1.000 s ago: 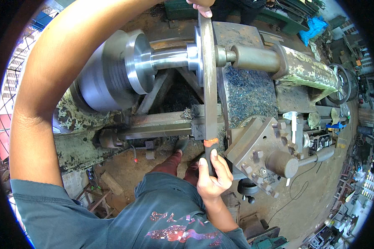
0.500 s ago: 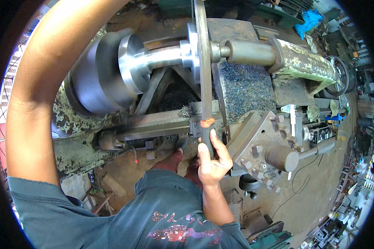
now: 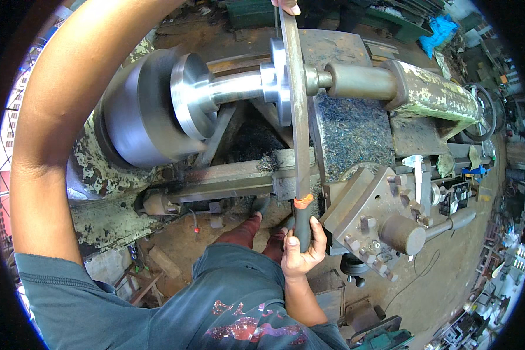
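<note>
A long flat file (image 3: pixel 298 122) lies across the right-hand flange of a shiny turned metal workpiece (image 3: pixel 236 87) in a lathe. My right hand (image 3: pixel 304 256) grips the dark handle (image 3: pixel 302 228), below an orange band. My left arm arches over the lathe's left side. At the top edge my left hand (image 3: pixel 287 6) is partly cut off, its fingers closed on the file's far end. The workpiece runs from the smeared, spinning-looking chuck (image 3: pixel 146 108) to the tailstock centre (image 3: pixel 324 80). Whether the file touches the flange's rim or only its face, I cannot tell.
The tailstock (image 3: pixel 426 93) with its handwheel (image 3: pixel 482 112) stands to the right. Metal chips (image 3: pixel 356 131) cover the carriage. A square tool post (image 3: pixel 367 216) with bolts and a lever sits near my right hand. Calipers (image 3: pixel 415 175) lie beyond it. A lead screw bar (image 3: pixel 221 185) crosses in front.
The file and my right hand sit lower in the picture, drawn toward my body. My left fingers now show more at the far end. The whole view has shifted slightly down and right.
</note>
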Available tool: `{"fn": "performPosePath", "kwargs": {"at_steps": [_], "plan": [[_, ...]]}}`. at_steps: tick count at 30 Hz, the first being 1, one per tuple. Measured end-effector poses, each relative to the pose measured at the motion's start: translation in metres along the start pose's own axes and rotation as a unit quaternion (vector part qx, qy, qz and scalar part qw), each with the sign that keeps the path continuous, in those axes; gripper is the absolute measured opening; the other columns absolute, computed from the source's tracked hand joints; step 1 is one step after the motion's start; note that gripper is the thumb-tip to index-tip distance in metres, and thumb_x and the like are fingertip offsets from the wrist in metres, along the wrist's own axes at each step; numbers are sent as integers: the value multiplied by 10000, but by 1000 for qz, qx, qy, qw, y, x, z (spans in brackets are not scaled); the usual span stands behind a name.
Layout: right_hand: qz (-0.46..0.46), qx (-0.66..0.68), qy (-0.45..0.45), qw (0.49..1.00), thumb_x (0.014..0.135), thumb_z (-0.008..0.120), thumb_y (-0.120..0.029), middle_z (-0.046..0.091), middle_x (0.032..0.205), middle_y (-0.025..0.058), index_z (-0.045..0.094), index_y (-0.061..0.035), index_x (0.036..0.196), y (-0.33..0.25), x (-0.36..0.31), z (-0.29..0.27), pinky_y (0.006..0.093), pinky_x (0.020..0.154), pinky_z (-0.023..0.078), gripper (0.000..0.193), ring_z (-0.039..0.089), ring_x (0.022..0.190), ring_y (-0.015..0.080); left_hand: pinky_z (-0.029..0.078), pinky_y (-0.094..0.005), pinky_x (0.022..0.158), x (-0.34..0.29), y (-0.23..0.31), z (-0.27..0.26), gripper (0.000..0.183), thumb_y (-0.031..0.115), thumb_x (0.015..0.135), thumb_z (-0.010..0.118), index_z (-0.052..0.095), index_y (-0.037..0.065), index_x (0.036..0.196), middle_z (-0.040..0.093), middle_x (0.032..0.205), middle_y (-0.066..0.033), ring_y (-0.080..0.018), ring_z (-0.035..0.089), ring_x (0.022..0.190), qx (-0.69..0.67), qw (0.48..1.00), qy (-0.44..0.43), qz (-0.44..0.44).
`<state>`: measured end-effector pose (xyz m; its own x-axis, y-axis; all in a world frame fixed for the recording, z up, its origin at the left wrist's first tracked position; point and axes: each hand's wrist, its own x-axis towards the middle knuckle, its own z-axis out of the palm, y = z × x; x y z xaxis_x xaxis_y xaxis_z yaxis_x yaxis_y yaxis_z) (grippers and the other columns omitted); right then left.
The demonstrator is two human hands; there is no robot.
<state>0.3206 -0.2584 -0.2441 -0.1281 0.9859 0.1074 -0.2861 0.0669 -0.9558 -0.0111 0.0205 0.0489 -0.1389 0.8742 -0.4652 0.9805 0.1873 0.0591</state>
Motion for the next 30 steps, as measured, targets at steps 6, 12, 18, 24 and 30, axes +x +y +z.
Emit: {"fn": "performPosePath", "kwargs": {"at_steps": [6, 12, 18, 24, 30], "plan": [[-89, -136, -23, 986, 900, 717, -74, 656, 1011, 215, 624, -24, 1352, 5, 6, -5, 364, 683, 498, 465, 596, 761, 262, 458, -405, 622, 1, -3, 5, 277, 322, 838, 765, 763, 46, 866, 642, 712, -74, -219, 574, 673, 65, 997, 9, 50], [-144, -190, -53, 970, 873, 722, -27, 666, 994, 232, 624, -25, 1356, -16, 20, 1, 363, 666, 505, 492, 610, 753, 272, 472, -396, 637, 3, -6, 5, 257, 308, 845, 759, 769, 55, 889, 657, 729, -69, -217, 593, 692, 79, 994, 22, 68], [-175, -221, -43, 958, 849, 732, 5, 671, 993, 235, 630, -7, 1342, -33, 31, 16, 365, 661, 527, 503, 632, 765, 285, 485, -387, 653, 12, -15, 3, 239, 293, 852, 753, 776, 64, 912, 673, 746, -64, -215, 612, 712, 74, 993, 33, 81], [-189, -237, -21, 953, 828, 748, 11, 670, 1019, 274, 654, 15, 1287, -39, 34, 20, 379, 683, 545, 469, 653, 793, 318, 498, -378, 668, 17, -16, 1, 223, 279, 859, 747, 782, 72, 935, 688, 763, -60, -212, 631, 731, 33, 995, 44, 86], [-198, -188, -25, 962, 818, 757, 20, 664, 1071, 274, 649, -26, 1323, -37, 26, 13, 383, 704, 548, 518, 653, 803, 319, 529, -385, 804, 3, -18, -3, 338, 317, 857, 796, 772, 69, 1085, 745, 937, -86, -226, 677, 890, 54, 992, 33, 106]]}}
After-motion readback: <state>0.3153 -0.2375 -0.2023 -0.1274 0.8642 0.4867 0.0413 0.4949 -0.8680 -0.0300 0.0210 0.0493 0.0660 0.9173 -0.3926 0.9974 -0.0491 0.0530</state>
